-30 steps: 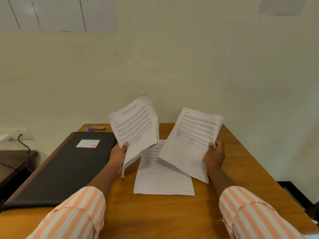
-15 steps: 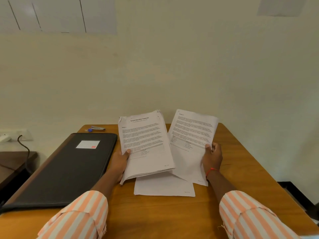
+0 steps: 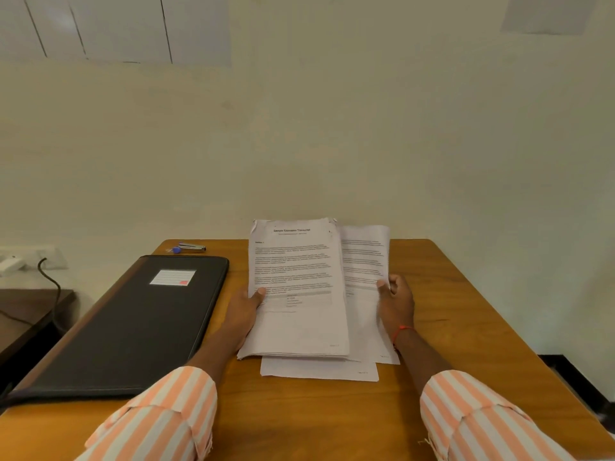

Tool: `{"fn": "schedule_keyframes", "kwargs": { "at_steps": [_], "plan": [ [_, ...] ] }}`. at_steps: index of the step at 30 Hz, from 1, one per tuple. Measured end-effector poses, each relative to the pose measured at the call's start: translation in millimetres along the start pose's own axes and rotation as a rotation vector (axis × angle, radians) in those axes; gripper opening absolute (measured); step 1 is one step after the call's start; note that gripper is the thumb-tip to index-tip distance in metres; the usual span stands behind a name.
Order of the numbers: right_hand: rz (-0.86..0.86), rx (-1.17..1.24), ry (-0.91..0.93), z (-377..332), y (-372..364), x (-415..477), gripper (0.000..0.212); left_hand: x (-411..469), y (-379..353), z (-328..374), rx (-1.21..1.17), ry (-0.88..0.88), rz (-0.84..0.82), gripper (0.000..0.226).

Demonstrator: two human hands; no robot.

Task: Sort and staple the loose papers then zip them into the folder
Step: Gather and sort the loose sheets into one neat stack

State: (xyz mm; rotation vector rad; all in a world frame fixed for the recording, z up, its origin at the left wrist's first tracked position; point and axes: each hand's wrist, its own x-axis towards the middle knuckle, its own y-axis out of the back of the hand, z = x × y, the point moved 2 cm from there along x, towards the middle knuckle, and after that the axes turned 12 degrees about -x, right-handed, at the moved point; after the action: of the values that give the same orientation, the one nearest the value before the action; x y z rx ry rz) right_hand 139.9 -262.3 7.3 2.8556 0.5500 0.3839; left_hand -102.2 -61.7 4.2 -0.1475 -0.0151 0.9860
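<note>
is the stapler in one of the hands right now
No, the stapler lies beyond the black folder, while the left hand grips the paper stack and the right hand holds another sheet.

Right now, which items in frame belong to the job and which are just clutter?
Job: paper stack, gripped by left hand; single sheet, held by right hand; flat sheet on table; black folder; stapler.
Lying about: black cable; dark side table.

A thick stack of printed pages [image 3: 296, 287], tilted up, overlaps a single printed sheet [image 3: 366, 261] on its right, while another sheet [image 3: 319, 371] lies flat beneath, a closed black folder [image 3: 133, 327] lies left, and a small stapler [image 3: 191, 247] sits beyond it.
</note>
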Motion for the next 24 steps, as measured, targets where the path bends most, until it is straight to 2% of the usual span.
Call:
{"fn": "schedule_keyframes", "kwargs": {
  "at_steps": [3, 7, 10, 12, 14, 16, 18, 24],
  "plan": [
    [-0.171, 0.065, 0.000, -7, -22, -6, 0.007, -1, -13, -3, -0.011, -0.019, -0.022, 0.031],
    [-0.280, 0.140, -0.022, -20, -39, -15, 0.002, -3, -26, 2, 0.003, -0.062, 0.003, 0.020],
    [-0.276, 0.203, -0.100, -24, -39, -14, 0.022, 0, -28, 4, 0.034, -0.074, 0.026, 0.014],
    [-0.369, 0.290, -0.166, -20, -40, -12, 0.043, 2, -26, 4, 0.054, -0.072, 0.059, 0.011],
    [-0.442, 0.310, -0.206, -17, -39, -12, 0.044, 5, -25, 2, 0.034, -0.056, 0.072, 0.010],
    [-0.391, 0.242, -0.192, -16, -37, -11, 0.035, 4, -27, 4, -0.008, -0.045, 0.074, 0.010],
    [-0.328, 0.192, -0.173, -21, -36, -10, 0.036, -1, -31, 12, -0.045, -0.072, 0.076, 0.010],
    [-0.198, 0.257, -0.047, -60, -32, 2, 0.026, -5, -43, 58, -0.080, -0.410, 0.071, 0.010]
  ]
}}
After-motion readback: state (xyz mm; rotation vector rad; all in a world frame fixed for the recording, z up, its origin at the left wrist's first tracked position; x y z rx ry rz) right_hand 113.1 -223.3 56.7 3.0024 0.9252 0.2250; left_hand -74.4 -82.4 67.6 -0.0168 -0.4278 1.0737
